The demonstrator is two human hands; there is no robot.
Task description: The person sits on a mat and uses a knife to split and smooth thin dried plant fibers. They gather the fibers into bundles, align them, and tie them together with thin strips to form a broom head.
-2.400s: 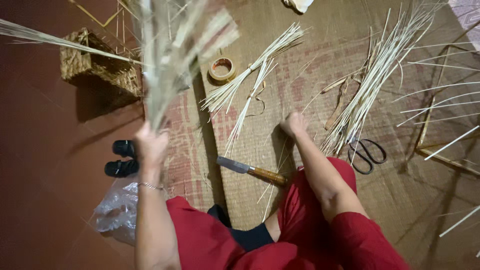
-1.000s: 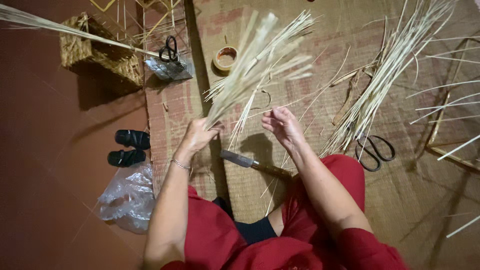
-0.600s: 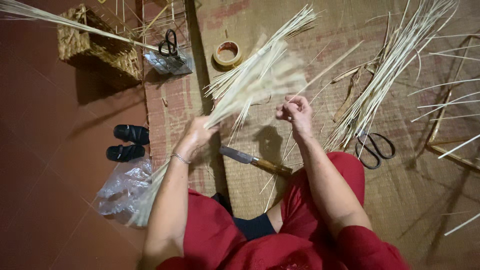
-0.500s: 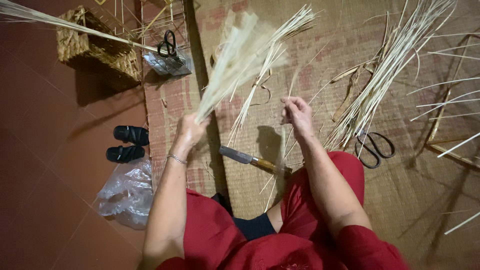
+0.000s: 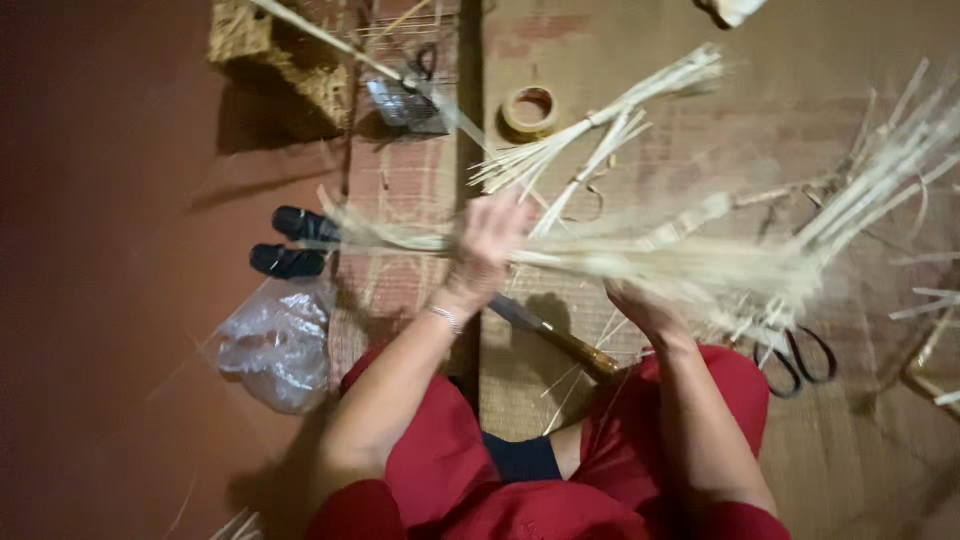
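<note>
My left hand [image 5: 487,243] grips a long bundle of pale reed strips [image 5: 640,262], which lies crosswise and blurred in front of me. Under the bundle's right part my right hand [image 5: 640,306] touches the strips from below; its fingers are partly hidden. A knife with a wooden handle [image 5: 560,337] lies on the woven mat [image 5: 700,130] just below both hands. Another tied bundle of strips [image 5: 590,130] rests on the mat beyond my left hand.
A roll of tape [image 5: 530,108] lies at the back. Black-handled scissors [image 5: 800,355] lie to the right, more strips [image 5: 890,170] further right. A woven basket [image 5: 275,60], black sandals [image 5: 295,243] and a clear plastic bag [image 5: 275,345] sit on the red floor at left.
My left hand has swung the bundle down from upright to lying sideways across my front. My right hand has moved in under it.
</note>
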